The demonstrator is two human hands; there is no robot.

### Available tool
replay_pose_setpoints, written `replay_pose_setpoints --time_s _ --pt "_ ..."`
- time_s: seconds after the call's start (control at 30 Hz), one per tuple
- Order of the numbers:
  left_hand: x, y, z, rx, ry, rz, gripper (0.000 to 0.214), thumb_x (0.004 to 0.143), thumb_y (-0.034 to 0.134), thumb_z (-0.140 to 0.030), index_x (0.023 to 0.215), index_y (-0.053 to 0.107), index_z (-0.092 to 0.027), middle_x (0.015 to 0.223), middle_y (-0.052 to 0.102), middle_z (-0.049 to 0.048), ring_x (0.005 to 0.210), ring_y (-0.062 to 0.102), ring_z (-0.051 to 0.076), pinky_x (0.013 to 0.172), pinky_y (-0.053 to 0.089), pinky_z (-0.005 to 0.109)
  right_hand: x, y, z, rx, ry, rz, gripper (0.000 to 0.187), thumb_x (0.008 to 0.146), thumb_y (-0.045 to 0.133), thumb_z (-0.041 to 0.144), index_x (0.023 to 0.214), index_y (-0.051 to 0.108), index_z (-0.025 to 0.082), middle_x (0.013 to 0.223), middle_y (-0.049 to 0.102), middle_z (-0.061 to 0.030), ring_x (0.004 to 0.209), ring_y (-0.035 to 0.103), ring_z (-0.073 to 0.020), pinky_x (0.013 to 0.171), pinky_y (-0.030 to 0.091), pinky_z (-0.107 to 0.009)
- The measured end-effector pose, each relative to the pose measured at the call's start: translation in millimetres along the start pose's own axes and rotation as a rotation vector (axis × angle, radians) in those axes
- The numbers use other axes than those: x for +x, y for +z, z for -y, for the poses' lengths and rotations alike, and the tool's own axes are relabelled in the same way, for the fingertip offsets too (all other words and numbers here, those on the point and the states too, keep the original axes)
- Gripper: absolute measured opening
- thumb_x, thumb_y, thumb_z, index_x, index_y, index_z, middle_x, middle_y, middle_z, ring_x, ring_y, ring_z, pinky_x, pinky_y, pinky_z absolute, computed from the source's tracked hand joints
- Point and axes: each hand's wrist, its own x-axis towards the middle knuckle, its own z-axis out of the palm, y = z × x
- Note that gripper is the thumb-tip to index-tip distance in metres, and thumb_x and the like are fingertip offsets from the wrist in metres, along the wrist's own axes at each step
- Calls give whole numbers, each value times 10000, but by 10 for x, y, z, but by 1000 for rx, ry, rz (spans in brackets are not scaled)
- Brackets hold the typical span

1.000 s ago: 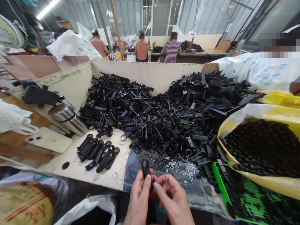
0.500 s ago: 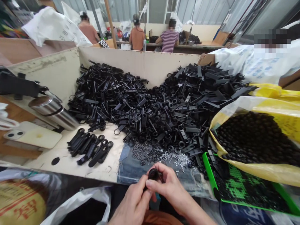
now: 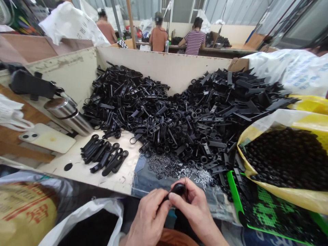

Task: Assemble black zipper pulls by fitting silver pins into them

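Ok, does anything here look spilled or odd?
Possibly the small silver metal pins: lying loose on the blue-grey sheet, strays beyond their cluster, they look spilled. No damage shows on the partly hidden rounded black part between the left hand and right hand.

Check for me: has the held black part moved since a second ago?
Yes. Judged against the silver pins, the visible end of the black part has shifted rightward and nearer the person.
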Motion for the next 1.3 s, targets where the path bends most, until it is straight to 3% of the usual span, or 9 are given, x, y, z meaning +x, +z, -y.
replay_pose_setpoints --time_s 0.13,0.3,0.4,0.53,0.7,0.8,0.97,1.1,1.3 --pt "48 62 74 -34 -127 -68 278 1021 459 -364 880 642 -209 831 694 34 748 625 181 705 463 270 120 88 -85 24 10 -30 311 777 792 444 830 641 177 736 579 20 644 473 -129 590 402 -237" --pt "4 7 107 -149 -194 -47 304 1001 509 -458 982 692 -215 765 680 11 745 618 183 684 462 252 130 81 -24 145 55 118 347 784 805 417 1025 665 210 716 526 59 610 482 -116 554 413 -216" --pt "-23 -18 42 -242 -142 -19 359 999 509 -470 1192 681 -223 770 687 9 730 625 184 700 491 256 76 59 65 191 50 201 362 807 797 421 1090 681 229 837 553 38 614 554 -113 574 459 -238" --pt "-24 -20 -59 -289 -88 -5 318 1004 504 -447 1138 701 -236 835 720 24 783 673 190 798 534 271 19 28 131 216 32 282 313 845 777 442 1051 702 218 880 592 19 611 569 -100 588 472 -234" --pt "-64 18 49 -196 22 -53 287 1011 510 -357 1215 687 -260 1161 757 88 1033 706 232 909 545 296 -20 60 78 150 16 215 311 856 776 460 1039 744 210 800 629 2 667 561 -125 613 501 -227" --pt "-80 33 139 -165 44 -104 301 1006 526 -352 1236 693 -253 1173 747 108 1037 690 242 899 534 304 -5 129 11 213 -16 169 338 847 778 480 1036 743 202 857 666 -23 700 607 -143 639 528 -244" --pt "-81 48 71 -643 -304 41 391 931 640 -510 1159 691 -196 700 622 3 614 515 132 569 406 222 -15 88 -89 203 38 220 439 798 791 563 1018 714 190 710 622 16 538 573 -122 531 498 -236" --pt "-169 93 78 -1188 -628 254 377 835 769 -471 1010 694 -146 583 516 -40 522 375 74 515 244 210 -126 -95 -147 169 111 238 547 805 761 618 1200 713 242 962 653 -32 651 598 -129 511 432 -205" --pt "-274 203 277 -1268 -752 379 405 766 810 -460 961 677 -131 648 591 -1 595 515 112 572 308 240 -202 -178 -238 -120 28 194 324 875 720 512 897 752 190 801 559 14 618 595 -135 599 471 -261"
